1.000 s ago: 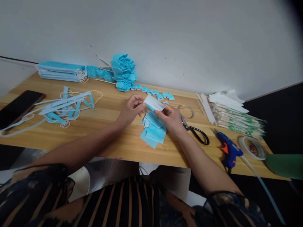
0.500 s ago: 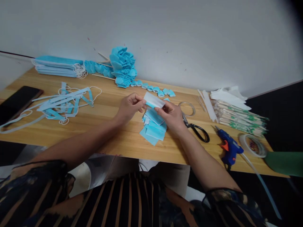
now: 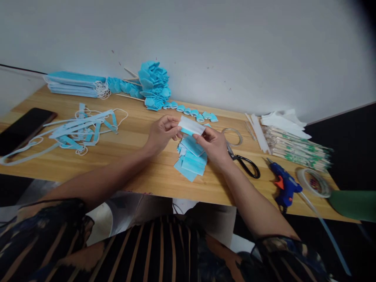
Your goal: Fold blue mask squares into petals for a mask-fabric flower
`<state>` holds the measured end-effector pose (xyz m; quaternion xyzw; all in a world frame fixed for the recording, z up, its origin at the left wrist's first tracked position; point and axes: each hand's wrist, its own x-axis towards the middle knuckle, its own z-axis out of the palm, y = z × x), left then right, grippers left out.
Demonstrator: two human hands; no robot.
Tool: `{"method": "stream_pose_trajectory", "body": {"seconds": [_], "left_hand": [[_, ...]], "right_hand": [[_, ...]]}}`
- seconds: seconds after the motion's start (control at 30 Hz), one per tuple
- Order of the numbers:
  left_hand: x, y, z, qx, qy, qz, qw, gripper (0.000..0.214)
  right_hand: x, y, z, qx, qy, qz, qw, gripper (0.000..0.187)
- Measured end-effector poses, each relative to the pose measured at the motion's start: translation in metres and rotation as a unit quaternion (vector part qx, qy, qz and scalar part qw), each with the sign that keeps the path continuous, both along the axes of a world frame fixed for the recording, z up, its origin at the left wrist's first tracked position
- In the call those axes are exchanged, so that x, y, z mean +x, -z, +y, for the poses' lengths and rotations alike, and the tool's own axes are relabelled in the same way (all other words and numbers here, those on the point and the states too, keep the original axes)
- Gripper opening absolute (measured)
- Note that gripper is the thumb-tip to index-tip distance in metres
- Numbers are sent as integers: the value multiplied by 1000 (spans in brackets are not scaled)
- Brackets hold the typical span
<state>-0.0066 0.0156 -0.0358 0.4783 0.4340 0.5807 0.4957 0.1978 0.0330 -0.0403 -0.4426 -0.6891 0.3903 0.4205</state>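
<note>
Between my two hands is a piece of face mask fabric [image 3: 190, 124], white on its face with a blue strip folded along the near edge. My left hand [image 3: 164, 133] pinches its left end between thumb and fingers. At the right end, my right hand [image 3: 214, 145] grips it, thumb on the near side. Just below the held piece lies a loose pile of cut blue mask fabric pieces [image 3: 192, 162] on the wooden table [image 3: 158, 172]. Black-handled scissors [image 3: 248, 166] rest beside my right hand, their blades partly hidden by it.
Behind stand blue fabric flowers [image 3: 154, 84] and a row of folded petals [image 3: 188, 110]. To the left are stacked masks [image 3: 75, 84], cut straps [image 3: 85, 127] and a phone [image 3: 26, 127]. A glue gun [image 3: 284, 182], tape rolls [image 3: 313, 183] and wrapped sticks [image 3: 296, 147] lie right.
The blue strip along the near edge of the held fabric looks a little wider, folded up more. Both hands keep hold in nearly the same place. The view has shifted slightly.
</note>
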Motion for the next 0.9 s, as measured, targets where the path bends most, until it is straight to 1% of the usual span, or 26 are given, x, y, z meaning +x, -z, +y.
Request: {"method": "stream_pose_trajectory", "body": {"seconds": [0.13,0.23,0.27,0.33,0.4,0.43,0.5,0.57,0.63,0.7,0.77,0.83,0.9], "left_hand": [[3,-2,-1,-10,-6,-24,1000,47],[11,-5,-6,-39,8,-101,994,56],[13,-5,-8,-54,25,-127,990,53],[18,-4,-12,-90,71,-149,982,37],[21,-1,-14,-121,108,-135,978,21],[21,1,-14,-130,114,-123,977,21],[19,5,-12,-138,106,-110,979,25],[16,6,-10,-137,88,-117,980,25],[13,3,-8,-138,80,-137,978,23],[10,-1,-7,-143,80,-160,974,22],[8,-6,-7,-148,83,-178,969,21],[7,-10,-8,-154,90,-192,965,21],[6,-12,-8,-163,106,-199,961,21]], "right_hand": [[-1,-1,-2,-7,-7,8,1000,20],[-1,-3,-4,-12,-10,20,1000,25],[-1,-3,-3,-12,-10,24,1000,27],[-1,-2,-3,-8,-9,27,1000,27],[-1,0,-1,0,-10,26,1000,25],[-1,2,-1,4,-12,23,1000,24],[-1,3,-1,8,-19,15,1000,25],[-2,3,-1,7,-29,13,999,32],[0,1,-1,15,-30,27,999,40],[3,-4,0,53,-22,41,997,42],[8,-8,2,127,-18,31,991,40],[12,-12,3,212,-29,-13,977,38],[15,-15,3,284,-42,-66,956,39]]}}
